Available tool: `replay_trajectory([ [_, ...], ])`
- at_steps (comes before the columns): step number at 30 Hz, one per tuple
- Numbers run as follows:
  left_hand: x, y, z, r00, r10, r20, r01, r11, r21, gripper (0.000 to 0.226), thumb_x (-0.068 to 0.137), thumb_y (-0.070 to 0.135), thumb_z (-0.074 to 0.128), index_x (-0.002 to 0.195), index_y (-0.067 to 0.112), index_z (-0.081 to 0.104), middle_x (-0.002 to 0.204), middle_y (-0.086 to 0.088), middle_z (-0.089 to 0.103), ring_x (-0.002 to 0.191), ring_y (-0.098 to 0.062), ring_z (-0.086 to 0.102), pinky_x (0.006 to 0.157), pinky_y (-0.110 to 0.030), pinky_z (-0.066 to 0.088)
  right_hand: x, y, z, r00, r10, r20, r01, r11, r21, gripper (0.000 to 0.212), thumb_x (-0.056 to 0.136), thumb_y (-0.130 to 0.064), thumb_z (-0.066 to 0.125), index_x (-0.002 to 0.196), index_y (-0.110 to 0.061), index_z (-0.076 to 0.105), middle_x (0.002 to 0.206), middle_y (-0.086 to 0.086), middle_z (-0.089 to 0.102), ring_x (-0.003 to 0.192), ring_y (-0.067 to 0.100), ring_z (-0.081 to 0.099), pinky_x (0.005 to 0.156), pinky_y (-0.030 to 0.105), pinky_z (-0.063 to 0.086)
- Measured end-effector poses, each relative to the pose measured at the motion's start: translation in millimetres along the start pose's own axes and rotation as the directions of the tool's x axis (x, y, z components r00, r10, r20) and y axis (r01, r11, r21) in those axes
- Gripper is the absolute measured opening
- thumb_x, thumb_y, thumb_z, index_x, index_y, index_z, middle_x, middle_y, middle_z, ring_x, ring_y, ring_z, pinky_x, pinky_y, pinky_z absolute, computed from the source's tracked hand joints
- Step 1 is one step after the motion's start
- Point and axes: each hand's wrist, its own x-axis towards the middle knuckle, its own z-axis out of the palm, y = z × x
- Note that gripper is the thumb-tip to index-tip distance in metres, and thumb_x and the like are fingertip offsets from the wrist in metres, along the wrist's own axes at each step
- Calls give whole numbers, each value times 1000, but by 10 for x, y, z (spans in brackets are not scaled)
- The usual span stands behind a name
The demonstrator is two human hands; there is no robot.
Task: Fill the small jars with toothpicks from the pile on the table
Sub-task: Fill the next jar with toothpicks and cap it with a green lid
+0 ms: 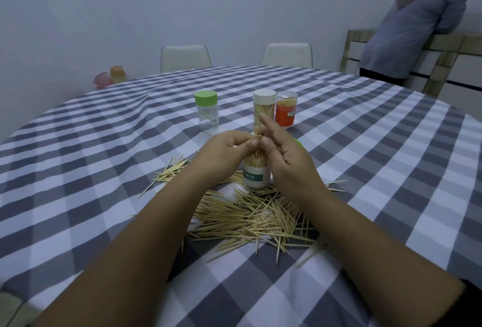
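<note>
Fingers of both hands pinch a small bundle of toothpicks [257, 135] above the open labelled jar [256, 176]: left hand [224, 154] at 9 o'clock, right hand [288, 161] at 3. At the jar's 6 o'clock sprawls the toothpick pile [250, 218]; at 12 stands a white-capped jar [264, 110], with a green-capped jar [206, 110] at 11.

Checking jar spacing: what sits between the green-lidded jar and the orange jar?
In the head view, the white-lidded jar full of toothpicks stands between the green-lidded jar and the orange jar, close beside the orange one.
</note>
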Motion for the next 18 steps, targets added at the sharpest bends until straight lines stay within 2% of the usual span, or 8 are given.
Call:
replay_trajectory([
  [2,-9,9,-33,997,-18,77,23,997,-70,23,99,21,47,108,25,67,105,9,71,98,5,61,79,-8,44,9,2,-12,1000,-4,-29,3,1000,-16,41,100,-16,43,139,-25,45,138,-1,53,125,6,48,104,26,42],
  [4,-30,24,-76,985,-31,167,55,988,-142,27,97,13,46,107,31,64,97,16,70,90,12,61,76,-4,43,19,24,-17,998,-5,-58,3,1000,-26,36,98,-17,47,134,-20,53,132,-1,58,120,7,52,102,33,45],
  [5,-29,9,-88,976,-33,216,69,985,-159,31,95,9,48,113,31,61,99,14,70,90,10,62,78,-5,44,22,38,-18,998,0,-69,-2,1000,-30,35,98,-18,48,133,-20,54,130,-1,59,119,7,53,101,35,46],
  [8,-21,-45,-65,952,-60,299,105,985,-136,49,88,5,60,130,27,49,114,-4,67,106,-14,64,94,-29,51,16,47,-14,998,-27,-59,23,998,-56,42,99,-26,45,140,-24,44,139,-2,51,128,9,46,106,37,41],
  [9,-24,-61,-51,954,-65,292,97,991,-96,48,87,7,64,128,27,49,113,-4,68,105,-14,65,94,-31,52,15,35,-11,997,-61,-37,58,994,-91,44,98,-28,43,143,-25,40,143,-3,47,132,8,40,109,34,37],
  [12,-30,-79,-14,973,-46,226,46,999,2,33,85,11,68,113,23,57,103,4,68,93,-7,66,82,-21,54,22,15,32,980,-186,64,197,947,-256,47,96,-31,40,142,-20,41,145,-2,45,134,2,34,111,25,28],
  [14,-31,-79,-7,980,-39,195,27,997,67,34,83,9,67,110,25,55,100,8,66,94,-5,64,83,-20,53,34,44,76,968,-230,101,251,900,-356,45,94,-30,42,137,-16,49,139,1,52,133,8,40,110,32,32],
  [18,-24,-86,-10,980,-48,191,40,998,47,36,84,6,63,116,21,56,104,4,68,96,-5,65,80,-17,53,43,55,61,979,-204,30,199,896,-397,44,93,-31,42,129,-12,58,139,2,52,127,16,47,106,38,39],
])
